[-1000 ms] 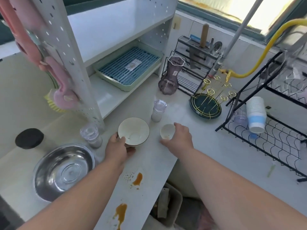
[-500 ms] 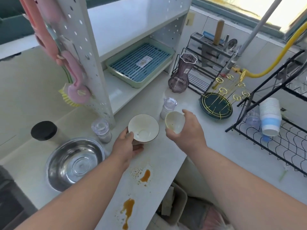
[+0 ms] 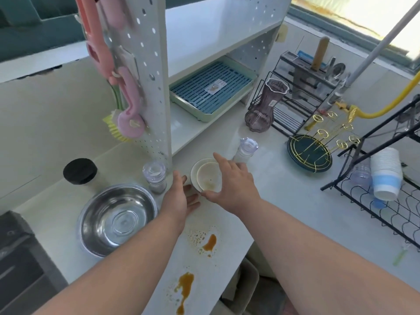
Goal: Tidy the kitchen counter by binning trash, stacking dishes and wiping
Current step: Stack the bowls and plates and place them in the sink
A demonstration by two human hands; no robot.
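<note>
**Seat the small bowl square, then lift the pair**

Your right hand (image 3: 231, 185) is over the small bowl (image 3: 208, 177), fingers curved round its right rim, thumb at its near edge; the bowl sits nested inside the larger bowl (image 3: 194, 172), just off-centre toward 3 o'clock. Your left hand (image 3: 179, 196) lies at 8 o'clock of the stack, fingers relaxed and nearly straight beside the larger bowl's near-left rim, holding nothing; I judge the stacking step almost done. Let the small bowl settle flat before you let go; steady the lower rim with the left fingers so it does not skid on the smooth counter (image 3: 284, 201); brown residue shows inside the small bowl, so keep it level.

Nearest you, at 6 o'clock, two brown spills (image 3: 209, 243) stain the counter and await wiping; below the counter edge a bin (image 3: 247, 276) stands. At 9 o'clock sits a steel mixing bowl (image 3: 117, 220), with a black-lidded jar (image 3: 80, 171) beyond; two clear shakers (image 3: 155, 177) flank the stack. Farther, at 12 o'clock, a white perforated shelf unit (image 3: 156, 64) holds a blue drain tray (image 3: 211, 89); at 1 o'clock a purple vase (image 3: 263, 105); at 3 o'clock a black dish rack (image 3: 391, 205) with stacked cups (image 3: 385, 173).
</note>
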